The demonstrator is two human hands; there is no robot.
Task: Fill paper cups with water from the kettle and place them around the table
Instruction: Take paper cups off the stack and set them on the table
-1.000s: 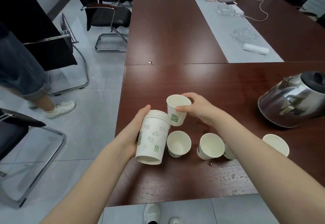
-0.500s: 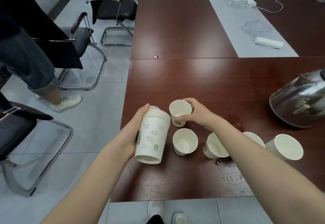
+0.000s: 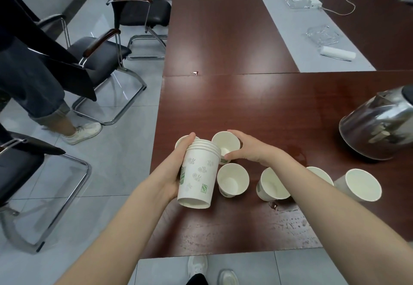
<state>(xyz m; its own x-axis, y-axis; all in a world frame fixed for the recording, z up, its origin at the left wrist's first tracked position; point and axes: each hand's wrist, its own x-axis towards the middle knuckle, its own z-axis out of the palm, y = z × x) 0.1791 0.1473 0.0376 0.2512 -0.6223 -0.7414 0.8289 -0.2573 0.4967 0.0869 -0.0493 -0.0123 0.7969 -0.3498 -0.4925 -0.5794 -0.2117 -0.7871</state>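
Note:
My left hand (image 3: pixel 176 168) grips a stack of white paper cups (image 3: pixel 197 175) with green print, held above the near left part of the dark wooden table (image 3: pixel 257 106). My right hand (image 3: pixel 248 148) holds a single paper cup (image 3: pixel 225 145) that stands on the table just behind the stack. Several more empty cups stand in a row to the right: one (image 3: pixel 232 179), another (image 3: pixel 271 184), a third (image 3: pixel 319 174) partly behind my forearm, and the rightmost (image 3: pixel 362 187). Behind my left thumb a further cup (image 3: pixel 182 141) peeks out. The steel kettle (image 3: pixel 377 128) sits at the right edge.
A small wet patch (image 3: pixel 295 153) lies near my right wrist. Office chairs (image 3: pixel 107 54) and a standing person's leg (image 3: pixel 44 103) are to the left of the table. Phones, a cable, glass ashtrays (image 3: pixel 321 35) and a white roll (image 3: pixel 337 53) lie on the grey centre strip farther off.
My right hand has lowered the single cup from the air down onto the table behind the stack. The left hand with the stack stays where it was.

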